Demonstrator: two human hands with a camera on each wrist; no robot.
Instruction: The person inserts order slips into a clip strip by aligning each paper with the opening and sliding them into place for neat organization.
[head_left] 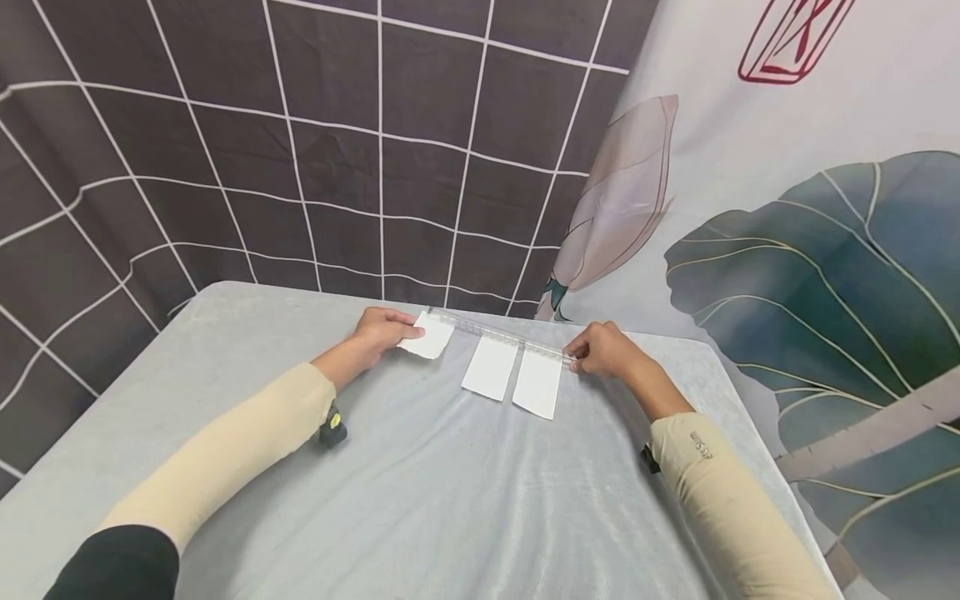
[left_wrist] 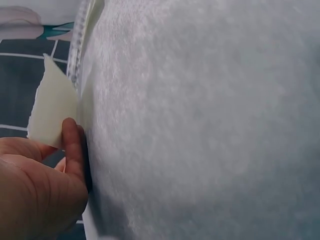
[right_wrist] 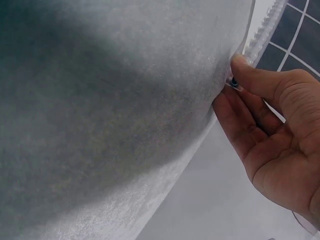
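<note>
Over the far part of the table, my left hand [head_left: 381, 331] pinches a small white paper piece [head_left: 429, 336] between thumb and fingers. In the left wrist view this paper [left_wrist: 52, 105] shows one ragged edge. A long, clear, ruler-like plastic strip [head_left: 480, 327] runs from beside that paper to my right hand [head_left: 606, 350], whose thumb and fingers pinch its right end. Up close in the right wrist view, the strip [right_wrist: 260, 37] has a row of ridges. Two more white papers, a left one [head_left: 491, 368] and a right one [head_left: 537, 382], lie side by side with their upper edges at the strip.
A light grey plush cloth [head_left: 420, 500] covers the table. Behind its far edge hangs a dark curtain [head_left: 330, 167] with a white grid. To the right is a white curtain [head_left: 720, 150] printed with large leaves.
</note>
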